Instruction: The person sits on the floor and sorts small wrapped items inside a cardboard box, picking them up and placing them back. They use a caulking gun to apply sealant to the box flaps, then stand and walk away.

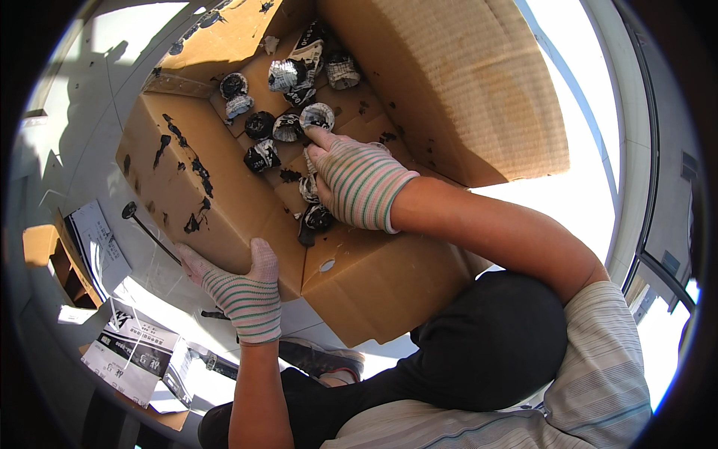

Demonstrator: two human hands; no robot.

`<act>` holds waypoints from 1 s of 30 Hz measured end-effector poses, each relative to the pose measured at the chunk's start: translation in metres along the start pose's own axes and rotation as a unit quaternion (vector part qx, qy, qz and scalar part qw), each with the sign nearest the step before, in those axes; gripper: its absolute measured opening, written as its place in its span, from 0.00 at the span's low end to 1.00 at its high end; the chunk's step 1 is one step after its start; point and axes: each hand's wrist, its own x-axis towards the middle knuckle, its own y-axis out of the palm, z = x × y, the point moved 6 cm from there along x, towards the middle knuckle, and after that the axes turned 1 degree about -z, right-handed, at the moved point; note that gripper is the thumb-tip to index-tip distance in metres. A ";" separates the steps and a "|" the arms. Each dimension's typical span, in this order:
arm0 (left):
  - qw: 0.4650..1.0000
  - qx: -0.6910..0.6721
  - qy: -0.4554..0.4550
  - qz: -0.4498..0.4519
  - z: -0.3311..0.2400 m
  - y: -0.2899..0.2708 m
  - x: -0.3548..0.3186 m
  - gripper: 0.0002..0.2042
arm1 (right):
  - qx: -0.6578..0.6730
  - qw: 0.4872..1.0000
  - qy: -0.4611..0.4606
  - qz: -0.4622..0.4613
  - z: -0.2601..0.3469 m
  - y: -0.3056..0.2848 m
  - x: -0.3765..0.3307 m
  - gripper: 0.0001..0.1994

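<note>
Inside the brown cardboard box [396, 288] at upper centre, the striped-gloved right hand [357, 179] pinches a crumpled, hollow grey-white roll [318, 111], best gripped lightly, while whether the striped-gloved left hand [243, 293] at lower left grips the thin black-headed rod [154, 239] is unclear.

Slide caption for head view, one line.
Gloved right hand among crumpled black-and-white rolls inside an open cardboard box; left hand at its edge.

Two gloved hands [359, 179] [239, 295], one large cardboard box [374, 288], at least eight crumpled wrappers [262, 156], one round-ended rod [155, 236]
</note>
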 end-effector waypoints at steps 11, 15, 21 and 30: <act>1.000 -0.016 -0.002 -0.005 -0.004 -0.002 0.003 0.57 | -0.014 0.999 0.032 0.024 -0.001 -0.002 0.002 0.15; 1.000 -0.025 0.008 -0.012 -0.004 -0.001 0.004 0.57 | -0.052 0.998 0.034 0.003 -0.008 -0.007 0.007 0.15; 1.000 0.006 0.014 -0.015 -0.003 -0.001 0.005 0.57 | -0.075 0.989 0.105 0.068 -0.019 -0.006 0.014 0.18; 0.999 0.015 0.018 -0.026 -0.004 -0.001 0.005 0.57 | -0.067 0.989 0.114 0.073 -0.025 -0.014 0.013 0.18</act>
